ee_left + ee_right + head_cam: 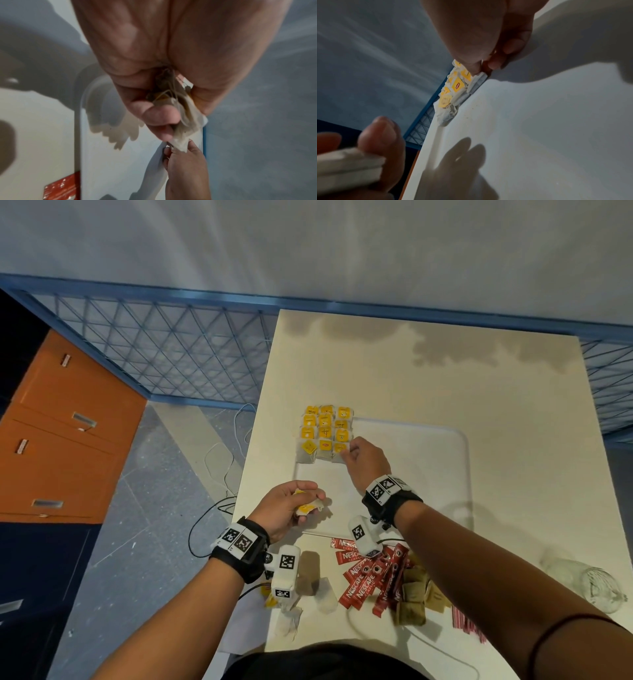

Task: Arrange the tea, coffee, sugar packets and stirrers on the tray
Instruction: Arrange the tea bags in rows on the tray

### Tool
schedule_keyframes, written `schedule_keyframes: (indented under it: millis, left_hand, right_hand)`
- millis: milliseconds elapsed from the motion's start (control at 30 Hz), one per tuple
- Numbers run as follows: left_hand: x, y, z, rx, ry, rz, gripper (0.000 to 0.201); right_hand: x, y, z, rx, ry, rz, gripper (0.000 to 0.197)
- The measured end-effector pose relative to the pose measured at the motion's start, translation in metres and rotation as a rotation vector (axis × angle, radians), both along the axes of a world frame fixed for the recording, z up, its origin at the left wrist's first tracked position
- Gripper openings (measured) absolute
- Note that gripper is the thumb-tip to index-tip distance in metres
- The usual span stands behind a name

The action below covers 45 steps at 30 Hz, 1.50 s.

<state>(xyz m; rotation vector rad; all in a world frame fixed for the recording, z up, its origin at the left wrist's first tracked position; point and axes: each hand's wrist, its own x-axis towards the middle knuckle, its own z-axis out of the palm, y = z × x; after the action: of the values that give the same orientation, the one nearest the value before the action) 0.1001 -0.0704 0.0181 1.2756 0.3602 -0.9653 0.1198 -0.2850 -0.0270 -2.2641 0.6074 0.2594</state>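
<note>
So the table [445, 392] is the big thing, and the white tray [428, 474] sits about in the middle of it, so I'll place everything off the tray.

At the tray's far left corner there's a neat block of tea bags [325, 433], yellow tags up, in three columns of four. Lined up tight like that they leave most of the tray bare, I'd guess for the coffee, sugar and stirrers.

Off the tray's near edge is the waiting pile: red coffee sticks [366, 577], brown sugar packets [416, 594] just right of them, and red-and-white stirrers [467, 623] further right again, partly under the forearm. A few loose tea bags [323, 592] lie left of the coffee. There's also a clear glass jar [589, 583] lying well off the tray's near right corner.

The right hand [364, 462] is over the tray with its fingertips pinched on the nearest bag of the right-hand column, looks like it's setting or squaring it into the row. From the wrist view the thumb and fingers close on that bag's edge, though it's blurry so I can't swear whether it's gripping or just nudging.

The left hand [291, 505] hovers over the tray's near left corner, fingers curled around a small bundle of tea bags [308, 505], strings and all. Makes sense as a feeder hand, so the right one can pull the next bag without going back to the pile.
</note>
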Motion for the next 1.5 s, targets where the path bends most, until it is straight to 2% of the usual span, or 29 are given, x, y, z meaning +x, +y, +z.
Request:
schedule_keyframes:
  millis: [200, 333, 467, 833, 1067, 1267, 1500]
  left_hand:
    - [0.001, 0.004, -0.001, -0.014, 0.008, 0.021, 0.020]
    - [0.005, 0.007, -0.004, -0.004, 0.020, 0.062, 0.029]
    - [0.016, 0.004, -0.009, 0.024, 0.055, 0.167, 0.038]
    - [0.041, -0.009, -0.011, 0.061, 0.035, 0.147, 0.047]
    - [0.045, -0.011, -0.008, 0.060, 0.050, 0.157, 0.042]
    - [0.041, -0.006, -0.006, 0.076, 0.043, 0.133, 0.036]
    - [0.031, 0.003, 0.003, -0.045, 0.058, 0.123, 0.034]
  right_hand:
    - [0.000, 0.005, 0.007, -0.022, -0.008, -0.038, 0.018]
    - [-0.004, 0.015, 0.011, -0.095, -0.071, 0.124, 0.013]
    - [-0.003, 0.021, 0.013, -0.113, -0.091, 0.240, 0.024]
    - [-0.002, 0.027, 0.010, -0.083, -0.041, 0.236, 0.024]
    - [0.002, 0.027, 0.012, -0.081, -0.047, 0.240, 0.023]
    - [-0.006, 0.025, 0.017, -0.016, -0.072, 0.229, 0.028]
    - [-0.035, 0.028, 0.034, 0.231, -0.174, 0.185, 0.022]
